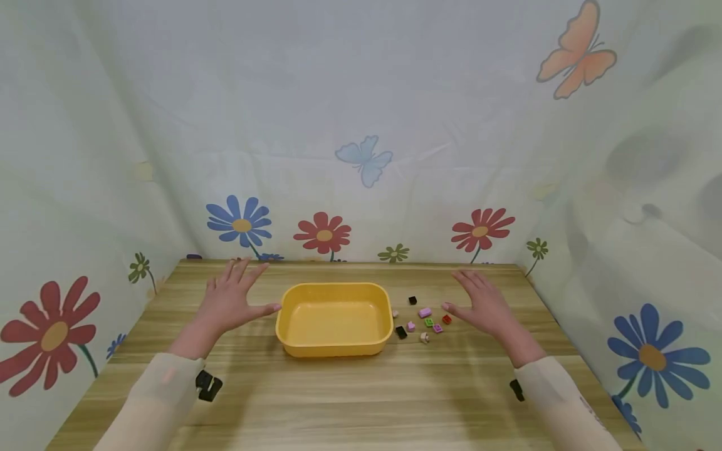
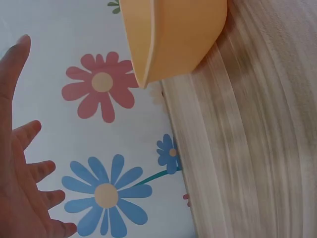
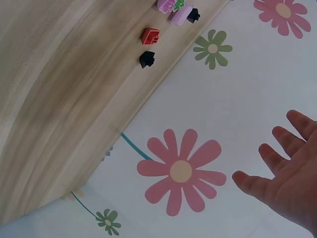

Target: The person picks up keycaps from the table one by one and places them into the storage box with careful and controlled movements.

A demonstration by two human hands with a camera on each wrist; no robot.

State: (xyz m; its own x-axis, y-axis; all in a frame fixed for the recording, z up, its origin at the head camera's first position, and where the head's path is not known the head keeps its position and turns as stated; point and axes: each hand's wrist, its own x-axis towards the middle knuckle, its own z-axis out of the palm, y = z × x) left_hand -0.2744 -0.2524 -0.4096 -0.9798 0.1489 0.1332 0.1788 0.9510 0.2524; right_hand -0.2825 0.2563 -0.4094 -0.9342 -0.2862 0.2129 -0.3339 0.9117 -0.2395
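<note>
My left hand [image 1: 228, 300] hovers left of a yellow tray [image 1: 335, 351], fingers spread and thumb pointing toward its rim. Nothing is in its grasp. To the right of the small pieces, my right hand [image 1: 482, 305] is also held out with straight, parted fingers and holds nothing. Between the tray and that hand lie several small toy bricks: a pink brick [image 1: 425, 312], a green one [image 1: 429, 322], a red brick [image 3: 150, 36], black ones such as the black brick [image 1: 401, 332], and a cream piece [image 1: 425, 338]. The tray's inside shows no pieces.
A wood-grain table [image 1: 338, 401] carries everything. White cloth [image 1: 282, 125] printed with flowers and butterflies rises behind it and along both sides. Black wrist devices show under the left sleeve [image 1: 169, 376] and the right sleeve [image 1: 544, 379].
</note>
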